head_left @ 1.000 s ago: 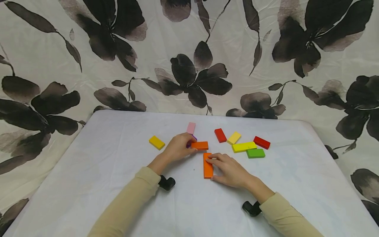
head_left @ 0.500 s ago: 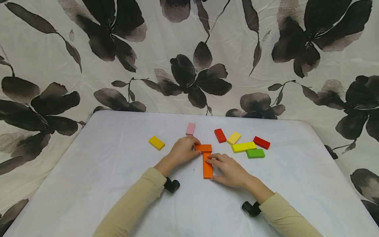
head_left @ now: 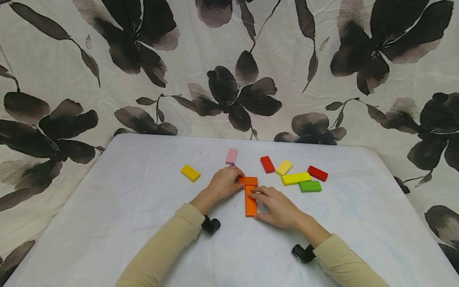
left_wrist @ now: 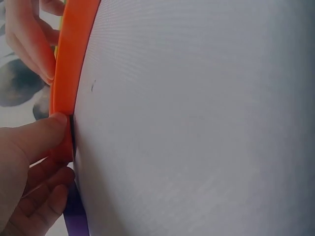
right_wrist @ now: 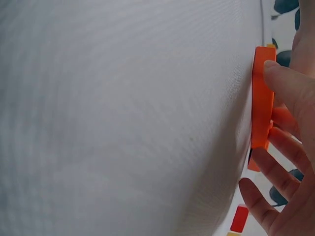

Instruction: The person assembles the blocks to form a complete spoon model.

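Two orange blocks meet in a T shape on the white-covered table. My left hand (head_left: 224, 184) pinches the left end of the crosswise orange block (head_left: 248, 181), its thumb on the near side. My right hand (head_left: 279, 208) holds the lengthwise orange block (head_left: 251, 207) from the right. In the right wrist view the right thumb lies on that block (right_wrist: 262, 98), with fingertips along its far side. A purple block (left_wrist: 76, 216) lies beside the left fingers in the left wrist view; my left hand mostly hides it from the head view.
A pink block (head_left: 231, 156) lies beyond my left hand, and a yellow block (head_left: 190, 173) farther left. To the right is a group: red (head_left: 267, 164), pale yellow (head_left: 284, 167), bright yellow (head_left: 295, 178), green (head_left: 310, 186) and another red block (head_left: 317, 173). Floral cloth (head_left: 150, 131) hangs behind.
My left hand has moved right and slightly nearer with the crosswise orange block, bringing it against the far end of the lengthwise one. The right hand has stayed almost in place.
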Demonstrator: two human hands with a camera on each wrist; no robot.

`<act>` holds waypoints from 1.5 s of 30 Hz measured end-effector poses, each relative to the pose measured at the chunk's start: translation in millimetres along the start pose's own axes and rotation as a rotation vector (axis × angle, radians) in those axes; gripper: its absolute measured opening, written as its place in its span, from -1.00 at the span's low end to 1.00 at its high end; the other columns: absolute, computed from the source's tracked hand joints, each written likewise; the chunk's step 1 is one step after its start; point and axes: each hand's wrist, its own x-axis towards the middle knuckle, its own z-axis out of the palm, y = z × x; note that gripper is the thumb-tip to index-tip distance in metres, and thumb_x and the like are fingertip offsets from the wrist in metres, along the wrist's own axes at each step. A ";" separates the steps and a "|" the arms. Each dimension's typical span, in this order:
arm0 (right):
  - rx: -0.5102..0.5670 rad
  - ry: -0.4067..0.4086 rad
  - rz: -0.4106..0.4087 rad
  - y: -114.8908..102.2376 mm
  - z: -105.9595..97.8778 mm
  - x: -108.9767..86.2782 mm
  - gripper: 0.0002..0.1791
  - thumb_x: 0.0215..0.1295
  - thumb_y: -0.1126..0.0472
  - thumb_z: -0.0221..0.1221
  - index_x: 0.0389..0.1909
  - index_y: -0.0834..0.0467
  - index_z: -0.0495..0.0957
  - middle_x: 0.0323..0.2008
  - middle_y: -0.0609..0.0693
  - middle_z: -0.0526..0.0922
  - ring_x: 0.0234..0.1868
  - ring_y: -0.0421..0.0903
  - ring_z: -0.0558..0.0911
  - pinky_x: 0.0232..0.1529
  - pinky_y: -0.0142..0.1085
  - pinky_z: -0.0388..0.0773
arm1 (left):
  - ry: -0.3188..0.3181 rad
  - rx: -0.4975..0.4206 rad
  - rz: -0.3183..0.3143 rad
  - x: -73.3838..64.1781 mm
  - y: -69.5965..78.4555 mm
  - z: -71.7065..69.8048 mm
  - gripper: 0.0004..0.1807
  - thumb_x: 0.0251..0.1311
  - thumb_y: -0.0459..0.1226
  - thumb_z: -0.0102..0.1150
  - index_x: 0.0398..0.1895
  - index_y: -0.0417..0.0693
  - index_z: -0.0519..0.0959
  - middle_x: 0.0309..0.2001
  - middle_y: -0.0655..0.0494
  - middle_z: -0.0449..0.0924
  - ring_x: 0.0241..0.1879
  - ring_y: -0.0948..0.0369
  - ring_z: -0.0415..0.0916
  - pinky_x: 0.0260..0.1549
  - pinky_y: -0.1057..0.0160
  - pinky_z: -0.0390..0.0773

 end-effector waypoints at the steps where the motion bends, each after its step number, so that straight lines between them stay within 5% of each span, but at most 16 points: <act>1: -0.001 0.000 0.000 -0.1 0.0 0.0 -0.35 0.05 0.01 0.31 0.19 0.12 0.42 0.16 0.04 0.41 0.09 -0.04 0.43 0.07 -0.14 0.44 | 0.001 0.002 0.004 0.0 0.1 -0.1 -0.67 0.01 -0.18 0.33 -0.13 -0.10 0.63 -0.20 0.09 0.61 -0.25 0.20 0.49 -0.14 0.25 0.52; 33: 0.009 -0.019 0.016 -0.2 -0.8 1.2 -0.34 0.07 -0.05 0.28 0.22 0.04 0.39 0.19 -0.02 0.39 0.13 -0.07 0.40 0.13 -0.15 0.40 | -0.024 0.006 0.010 0.3 0.4 -0.4 -0.67 0.03 -0.25 0.30 -0.09 -0.08 0.63 -0.19 0.09 0.61 -0.21 0.18 0.51 -0.11 0.25 0.52; 45: 0.025 0.118 0.052 13.4 -18.9 3.2 -0.48 0.09 0.11 0.29 0.12 0.05 0.47 0.08 -0.07 0.48 0.13 -0.10 0.42 0.14 -0.14 0.41 | -0.012 0.003 0.004 0.6 -0.6 2.0 -0.69 0.02 -0.25 0.30 -0.11 -0.08 0.64 -0.21 0.09 0.61 -0.24 0.19 0.49 -0.12 0.25 0.53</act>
